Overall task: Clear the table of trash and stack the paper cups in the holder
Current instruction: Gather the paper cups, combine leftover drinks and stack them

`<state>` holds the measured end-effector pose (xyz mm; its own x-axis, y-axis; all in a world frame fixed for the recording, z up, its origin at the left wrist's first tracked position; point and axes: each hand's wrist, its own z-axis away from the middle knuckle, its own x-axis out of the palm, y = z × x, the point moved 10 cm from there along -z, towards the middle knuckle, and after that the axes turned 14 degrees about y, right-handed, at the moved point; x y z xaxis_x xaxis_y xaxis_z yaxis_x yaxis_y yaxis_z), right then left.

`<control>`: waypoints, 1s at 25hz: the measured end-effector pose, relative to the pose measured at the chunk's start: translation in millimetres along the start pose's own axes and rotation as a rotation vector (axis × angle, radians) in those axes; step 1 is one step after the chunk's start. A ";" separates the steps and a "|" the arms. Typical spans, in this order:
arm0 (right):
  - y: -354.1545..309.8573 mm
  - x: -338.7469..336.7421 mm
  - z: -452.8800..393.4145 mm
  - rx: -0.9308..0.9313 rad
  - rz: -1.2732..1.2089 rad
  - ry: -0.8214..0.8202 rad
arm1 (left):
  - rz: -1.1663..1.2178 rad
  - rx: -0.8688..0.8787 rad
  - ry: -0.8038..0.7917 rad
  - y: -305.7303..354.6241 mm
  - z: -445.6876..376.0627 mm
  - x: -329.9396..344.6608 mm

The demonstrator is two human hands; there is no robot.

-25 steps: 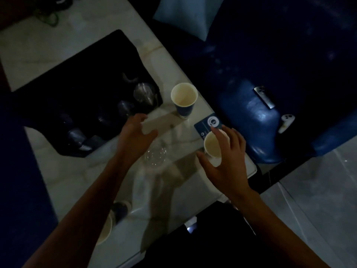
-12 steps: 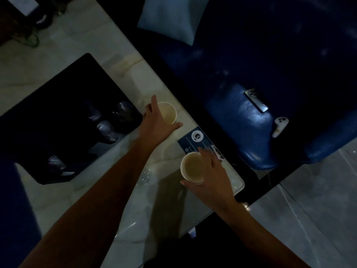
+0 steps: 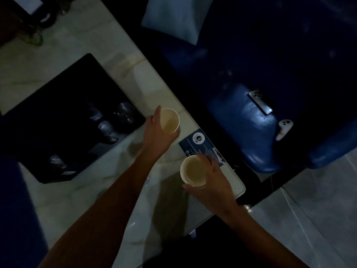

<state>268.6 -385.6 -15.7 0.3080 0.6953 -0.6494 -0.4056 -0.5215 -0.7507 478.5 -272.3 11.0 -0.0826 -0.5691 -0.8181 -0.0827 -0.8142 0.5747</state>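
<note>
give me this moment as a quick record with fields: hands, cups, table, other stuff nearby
left hand: left hand wrapped around the far paper cup
right hand: right hand gripping the near paper cup
cups: both upright, open end up, apart from each other
table: pale marble-look table
card: dark blue printed card lying flat between the cups, near the table edge
bin: black open bin bag with crumpled clear trash inside
seat: blue padded seat carrying a phone and a white controller

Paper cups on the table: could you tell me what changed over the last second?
The left hand reached forward and closed on the far paper cup. The right hand gripped the near paper cup. The blue card and black bag stayed put.
</note>
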 end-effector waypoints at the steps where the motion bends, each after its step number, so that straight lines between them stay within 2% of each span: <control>1: -1.2 0.6 0.2 -0.012 -0.006 0.002 | 0.074 -0.040 0.022 -3.5 6.9 -7.3; 4: -14.5 -3.6 0.6 -0.112 -0.013 0.049 | 0.273 -0.170 0.114 -18.9 32.2 -44.4; 6: -28.5 -7.2 1.2 -0.209 -0.024 0.124 | 0.269 -0.182 0.161 -31.2 52.2 -72.0; 8: -39.1 -9.1 1.9 -0.220 -0.076 0.161 | 0.245 -0.176 0.221 -38.3 72.8 -101.6; 11: -55.9 16.8 7.2 -0.149 -0.155 0.028 | 0.254 -0.150 0.375 -52.5 107.9 -158.7; 13: -68.6 40.3 18.7 -0.155 -0.155 -0.055 | 0.272 -0.201 0.465 -70.3 134.9 -196.7; 18: -103.6 96.7 60.3 -0.187 -0.145 -0.189 | 0.205 -0.278 0.585 -113.0 203.9 -276.6; 21: -129.0 123.6 91.6 -0.259 -0.131 -0.190 | 0.174 -0.324 0.655 -149.0 244.2 -316.9; 25: -142.2 147.3 127.8 -0.297 -0.039 -0.139 | 0.194 -0.256 0.640 -179.1 279.3 -355.3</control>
<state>261.6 -145.8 11.0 0.1891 0.7678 -0.6121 -0.1213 -0.6003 -0.7905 245.3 107.9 204.4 0.5330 -0.5984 -0.5981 0.1164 -0.6483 0.7524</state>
